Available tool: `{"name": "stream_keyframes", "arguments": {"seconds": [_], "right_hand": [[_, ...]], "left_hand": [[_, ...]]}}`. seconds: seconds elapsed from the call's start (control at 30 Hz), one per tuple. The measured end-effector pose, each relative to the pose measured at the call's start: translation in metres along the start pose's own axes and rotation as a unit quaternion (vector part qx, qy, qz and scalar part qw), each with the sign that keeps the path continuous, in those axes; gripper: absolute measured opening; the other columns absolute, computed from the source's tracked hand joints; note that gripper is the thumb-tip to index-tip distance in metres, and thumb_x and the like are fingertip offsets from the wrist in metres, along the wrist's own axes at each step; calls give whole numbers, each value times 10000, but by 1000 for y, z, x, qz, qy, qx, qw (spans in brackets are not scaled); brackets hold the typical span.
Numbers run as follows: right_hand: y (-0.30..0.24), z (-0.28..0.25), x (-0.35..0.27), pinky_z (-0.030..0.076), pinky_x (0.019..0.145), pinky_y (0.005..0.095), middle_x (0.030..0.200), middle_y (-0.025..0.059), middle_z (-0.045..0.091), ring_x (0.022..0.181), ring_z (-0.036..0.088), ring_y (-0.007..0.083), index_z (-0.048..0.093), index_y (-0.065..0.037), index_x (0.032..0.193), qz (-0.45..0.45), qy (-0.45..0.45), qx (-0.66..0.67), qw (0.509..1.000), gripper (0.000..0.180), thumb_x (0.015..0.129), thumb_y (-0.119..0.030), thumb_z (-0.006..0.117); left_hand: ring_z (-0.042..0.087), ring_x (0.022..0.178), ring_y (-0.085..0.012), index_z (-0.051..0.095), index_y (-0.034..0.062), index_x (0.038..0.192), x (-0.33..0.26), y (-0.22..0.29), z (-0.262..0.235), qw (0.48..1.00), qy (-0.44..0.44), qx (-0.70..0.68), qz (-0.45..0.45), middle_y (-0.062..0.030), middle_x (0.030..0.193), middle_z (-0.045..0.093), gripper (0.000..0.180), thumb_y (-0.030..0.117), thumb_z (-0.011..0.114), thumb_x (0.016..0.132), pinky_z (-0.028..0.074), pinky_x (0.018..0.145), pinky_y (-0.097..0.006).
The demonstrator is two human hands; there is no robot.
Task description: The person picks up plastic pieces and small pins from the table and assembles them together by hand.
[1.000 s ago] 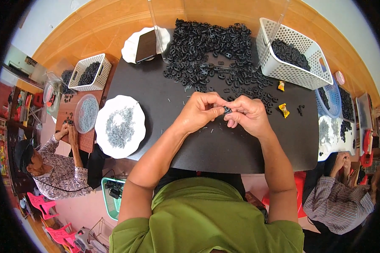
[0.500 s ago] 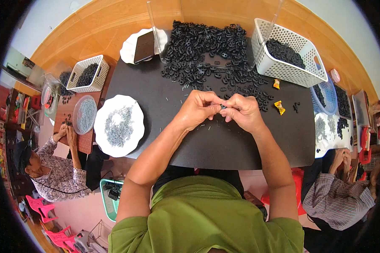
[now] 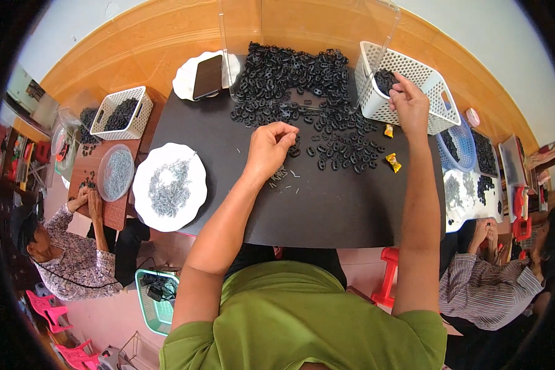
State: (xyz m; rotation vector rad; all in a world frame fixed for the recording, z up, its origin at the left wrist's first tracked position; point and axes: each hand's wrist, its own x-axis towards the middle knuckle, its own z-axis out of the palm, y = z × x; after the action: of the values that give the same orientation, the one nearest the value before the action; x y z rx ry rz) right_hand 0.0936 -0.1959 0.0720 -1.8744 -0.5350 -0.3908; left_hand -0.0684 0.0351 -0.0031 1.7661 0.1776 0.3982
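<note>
My left hand is low over the dark table, its thumb and fingers pressed together. Whether they hold a small part cannot be made out. Beneath and beside it lie several thin grey metal pins. Small black oval parts with holes are scattered just right of it, and a large heap of the same kind spreads behind. My right hand reaches over the near rim of a white perforated basket. Its index finger is stretched out and the others are loosely bent, with nothing seen between them. Black parts fill the basket's left end.
A white scalloped plate of pins stands at the left. Behind it, a phone rests on another plate. Clear upright panels stand by the heap. Two wrapped sweets lie right. People work at both sides.
My hands have parted from their joined position over the table. The right has moved up and right to the basket; the left stays nearby. The head view has shifted slightly.
</note>
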Motion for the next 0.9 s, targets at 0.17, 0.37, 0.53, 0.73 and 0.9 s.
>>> {"name": "stream_keyframes", "arguments": {"seconds": [0.17, 0.37, 0.53, 0.73, 0.9], "right_hand": [[-25, 24, -54, 428, 601, 290, 747, 70, 560, 657, 538, 169, 602, -7, 834, -166, -162, -130, 964, 137, 698, 3, 604], [-25, 55, -101, 450, 599, 349, 727, 93, 517, 710, 570, 259, 623, -48, 802, -198, -339, -245, 887, 154, 651, -41, 652], [-14, 60, -102, 449, 587, 352, 727, 80, 516, 689, 562, 256, 623, -52, 800, -191, -330, -266, 885, 137, 666, -48, 649], [-9, 57, -99, 440, 568, 343, 718, 97, 500, 665, 543, 272, 563, -22, 759, -206, -251, -210, 922, 57, 719, -35, 601], [-10, 57, -100, 437, 503, 270, 691, 69, 520, 555, 534, 172, 513, 1, 795, -83, -210, -42, 973, 19, 805, -12, 523]], "left_hand": [[560, 607, -105, 627, -17, 819, -1, 3, -3, 998, 26, 48, 8, -61, 678, 614, 86, 42, 592, 768, 436, 569, -246], [570, 624, -123, 624, -13, 816, -1, 4, -2, 997, 16, 81, 2, -77, 697, 616, 96, 49, 618, 744, 444, 577, -261], [582, 632, -139, 622, -9, 809, -3, 6, -1, 996, 7, 89, 6, -87, 716, 621, 90, 48, 620, 740, 452, 584, -273], [580, 611, -187, 607, -11, 776, -6, 19, -7, 982, -77, 156, 73, -101, 707, 594, 63, 16, 606, 719, 444, 568, -284], [564, 592, -198, 593, -8, 752, -10, 22, -8, 975, -108, 179, 73, -98, 682, 562, 54, 17, 607, 707, 434, 548, -301]]}}
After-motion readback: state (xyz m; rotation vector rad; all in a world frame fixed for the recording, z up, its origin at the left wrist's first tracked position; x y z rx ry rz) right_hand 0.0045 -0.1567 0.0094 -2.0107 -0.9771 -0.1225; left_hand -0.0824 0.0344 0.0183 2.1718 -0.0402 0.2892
